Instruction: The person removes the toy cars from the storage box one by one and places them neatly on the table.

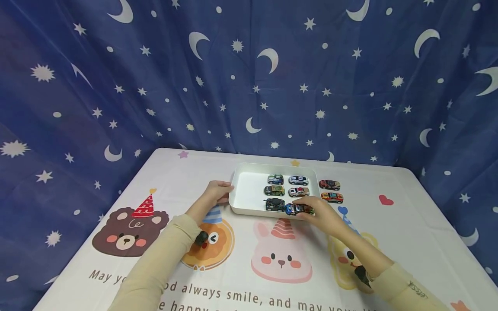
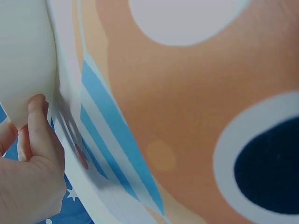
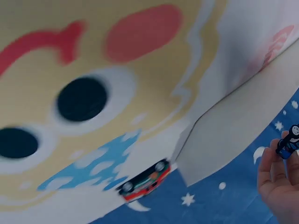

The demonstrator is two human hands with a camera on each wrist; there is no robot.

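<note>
My left hand (image 1: 216, 193) grips the left wall of a white tray (image 1: 246, 190); in the left wrist view its thumb and fingers pinch the tray's edge (image 2: 25, 56). Over the tray's front right corner, my right hand (image 1: 323, 216) holds a blue toy car (image 1: 296, 209) between thumb and fingers. The right wrist view shows that car (image 3: 290, 142) above the tray's wall, partly cut off. Inside the tray sit a black toy car (image 1: 275, 204), a green one (image 1: 274, 190), a green-and-blue one (image 1: 276, 179), a white-and-blue one (image 1: 298, 180) and a white-and-red one (image 1: 298, 192).
Just right of the tray, a dark red toy car (image 1: 329, 185) and an orange toy car (image 1: 332, 198) stand on the table. A printed white tablecloth (image 1: 408, 224) covers the table. Behind it hangs a blue curtain (image 1: 218, 86) with moons and stars.
</note>
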